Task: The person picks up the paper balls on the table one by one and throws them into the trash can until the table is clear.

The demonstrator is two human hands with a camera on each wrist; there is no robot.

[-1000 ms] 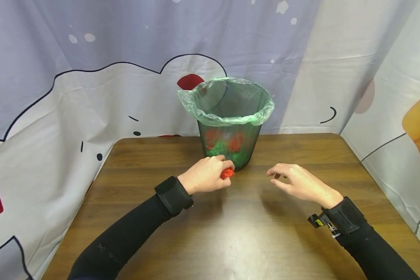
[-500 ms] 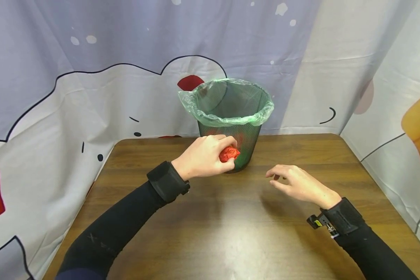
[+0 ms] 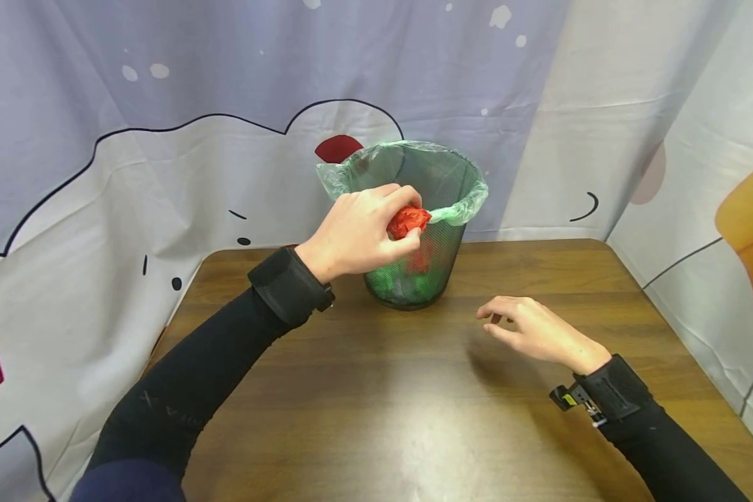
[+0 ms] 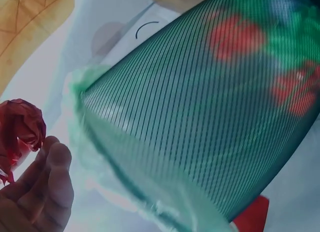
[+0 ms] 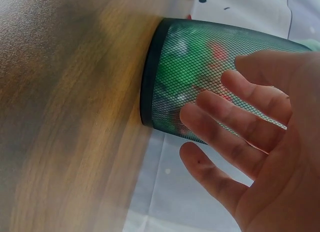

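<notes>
A crumpled ball of red paper (image 3: 409,222) is pinched between the thumb and fingers of my left hand (image 3: 364,233). That hand is raised in front of the bin's near rim, overlapping it in the head view. The bin (image 3: 442,258) is dark wire mesh, lined with a thin green plastic bag (image 3: 467,203) folded over the rim. Through the mesh show red and green crumpled pieces (image 4: 235,39) at the bottom. My right hand (image 3: 530,331) hovers over the table right of the bin, fingers relaxed and holding nothing; its spread fingers (image 5: 225,134) show in the right wrist view.
The wooden table (image 3: 351,418) carries the bin near its back edge. Behind it hangs a printed curtain (image 3: 238,181), continuing along the right side. Black bands with small cameras (image 3: 571,397) sit on the wrists.
My left hand has lifted the red paper ball from low beside the bin's base up to rim height. The right hand has stayed in place.
</notes>
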